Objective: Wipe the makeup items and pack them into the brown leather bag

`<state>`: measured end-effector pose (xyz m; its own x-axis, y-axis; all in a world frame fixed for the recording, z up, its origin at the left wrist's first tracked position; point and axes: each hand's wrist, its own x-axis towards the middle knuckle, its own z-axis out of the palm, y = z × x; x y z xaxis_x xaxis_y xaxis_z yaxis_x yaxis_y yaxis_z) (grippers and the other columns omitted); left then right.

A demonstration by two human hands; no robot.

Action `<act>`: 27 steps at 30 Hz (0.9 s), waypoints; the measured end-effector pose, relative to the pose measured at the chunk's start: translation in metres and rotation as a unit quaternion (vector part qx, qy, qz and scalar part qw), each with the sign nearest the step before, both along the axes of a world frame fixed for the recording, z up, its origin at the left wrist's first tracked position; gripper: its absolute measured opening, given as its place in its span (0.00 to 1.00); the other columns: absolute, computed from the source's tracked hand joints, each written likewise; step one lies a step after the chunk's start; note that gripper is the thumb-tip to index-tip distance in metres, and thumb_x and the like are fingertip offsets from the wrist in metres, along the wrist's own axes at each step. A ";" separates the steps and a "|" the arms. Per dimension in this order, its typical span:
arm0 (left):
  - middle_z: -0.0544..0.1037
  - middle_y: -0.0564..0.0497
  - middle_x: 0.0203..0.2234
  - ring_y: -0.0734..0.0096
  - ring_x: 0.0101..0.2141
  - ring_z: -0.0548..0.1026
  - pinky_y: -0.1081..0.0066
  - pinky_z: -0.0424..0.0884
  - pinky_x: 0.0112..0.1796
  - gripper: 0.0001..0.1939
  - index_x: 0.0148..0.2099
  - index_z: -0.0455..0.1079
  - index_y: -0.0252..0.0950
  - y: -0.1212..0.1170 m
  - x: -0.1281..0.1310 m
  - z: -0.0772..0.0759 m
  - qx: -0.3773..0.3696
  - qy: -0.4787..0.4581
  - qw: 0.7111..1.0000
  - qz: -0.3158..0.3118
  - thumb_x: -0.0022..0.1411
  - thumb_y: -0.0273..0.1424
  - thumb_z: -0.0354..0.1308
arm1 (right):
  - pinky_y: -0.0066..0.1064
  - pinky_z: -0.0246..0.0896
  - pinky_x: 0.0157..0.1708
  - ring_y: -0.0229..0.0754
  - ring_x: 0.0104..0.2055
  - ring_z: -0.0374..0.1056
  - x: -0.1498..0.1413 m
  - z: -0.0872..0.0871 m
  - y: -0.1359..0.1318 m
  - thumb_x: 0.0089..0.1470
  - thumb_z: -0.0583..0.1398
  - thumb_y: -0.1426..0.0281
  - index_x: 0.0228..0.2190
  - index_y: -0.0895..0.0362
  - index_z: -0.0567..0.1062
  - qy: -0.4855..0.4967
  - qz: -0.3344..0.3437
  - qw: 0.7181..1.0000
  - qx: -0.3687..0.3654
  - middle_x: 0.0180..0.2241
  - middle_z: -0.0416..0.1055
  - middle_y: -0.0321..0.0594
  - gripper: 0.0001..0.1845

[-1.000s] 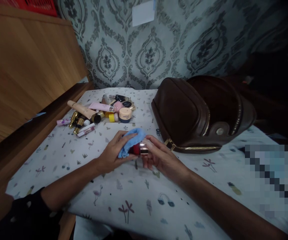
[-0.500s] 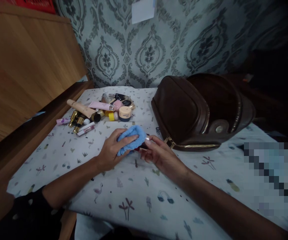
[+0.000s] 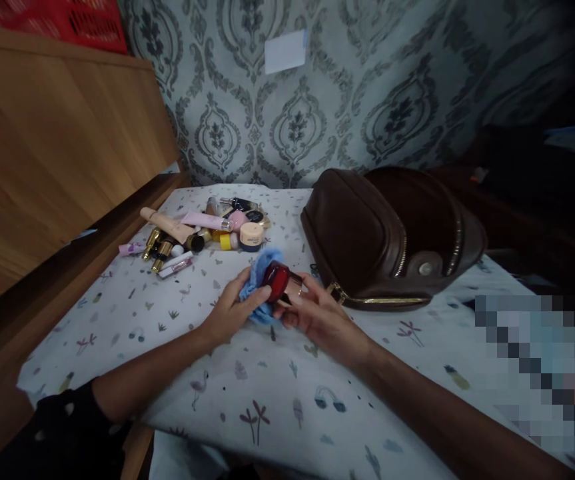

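A small dark red jar (image 3: 276, 280) with a shiny metallic cap is held between my two hands, tilted over the table. My left hand (image 3: 234, 307) is closed on a blue cloth (image 3: 263, 310), which lies behind and under the jar; its thumb rests at the jar's left side. The fingers of my right hand (image 3: 324, 320) grip the jar by the metallic end. Beyond my left hand lies a pile of cosmetics, with a pink tube (image 3: 207, 220), a beige tube (image 3: 167, 225) and a cream-lidded jar (image 3: 252, 236) among them.
An unzipped brown leather bag (image 3: 357, 233) lies on the table at the right. Patterned white cloth (image 3: 167, 373) covers the table. A wooden panel (image 3: 62, 127) stands at the left, with a red basket (image 3: 97, 27) on top. Patterned wallpaper (image 3: 297, 127) rises behind.
The blue cloth covered most of the red jar half a second ago; now it is behind the jar, whose red body shows. My head view has tipped slightly upward.
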<state>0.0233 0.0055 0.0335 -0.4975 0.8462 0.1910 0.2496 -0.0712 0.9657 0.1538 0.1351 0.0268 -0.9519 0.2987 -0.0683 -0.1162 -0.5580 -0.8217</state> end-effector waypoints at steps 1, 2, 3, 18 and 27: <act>0.78 0.47 0.41 0.62 0.41 0.75 0.65 0.73 0.44 0.25 0.52 0.70 0.35 0.001 0.000 -0.001 -0.005 -0.048 0.999 -0.013 0.62 0.48 0.59 | 0.28 0.63 0.29 0.36 0.31 0.71 0.000 -0.001 -0.001 0.46 0.71 0.60 0.41 0.52 0.67 0.007 -0.004 1.000 0.030 0.34 0.74 0.34 0.24; 0.79 0.48 0.39 0.63 0.39 0.76 0.67 0.73 0.41 0.25 0.51 0.71 0.35 0.001 0.000 -0.002 -0.007 -0.091 0.995 -0.027 0.60 0.49 0.61 | 0.28 0.63 0.29 0.37 0.32 0.71 0.001 -0.001 -0.001 0.47 0.70 0.59 0.42 0.51 0.66 0.010 -0.010 0.998 0.058 0.33 0.73 0.34 0.25; 0.79 0.49 0.36 0.65 0.37 0.76 0.68 0.74 0.39 0.26 0.50 0.72 0.34 0.002 -0.001 -0.003 -0.007 -0.132 0.991 -0.039 0.58 0.49 0.62 | 0.28 0.63 0.29 0.37 0.32 0.70 0.001 -0.002 0.000 0.48 0.70 0.59 0.43 0.51 0.65 0.011 -0.017 0.996 0.085 0.33 0.73 0.34 0.25; 0.73 0.51 0.23 0.69 0.27 0.71 0.71 0.69 0.31 0.28 0.28 0.73 0.34 -0.005 -0.026 0.009 -0.148 0.012 0.989 -0.014 0.60 0.56 0.53 | 0.35 0.69 0.39 0.46 0.45 0.73 0.006 -0.010 0.009 0.50 0.65 0.61 0.50 0.53 0.63 -0.031 -0.155 0.905 0.394 0.47 0.73 0.46 0.28; 0.77 0.43 0.47 0.53 0.47 0.75 0.58 0.71 0.47 0.35 0.63 0.62 0.39 -0.013 -0.034 0.040 -0.276 0.338 0.895 -0.094 0.61 0.55 0.54 | 0.33 0.69 0.38 0.43 0.38 0.73 0.013 -0.003 0.013 0.55 0.60 0.51 0.46 0.55 0.69 -0.024 -0.151 0.942 0.299 0.37 0.75 0.42 0.25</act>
<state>-0.0107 -0.0073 0.0734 -0.2659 0.9608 -0.0783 0.8238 0.2687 0.4992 0.1669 0.1476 0.0235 -0.8180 0.5532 0.1576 -0.1509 0.0581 -0.9868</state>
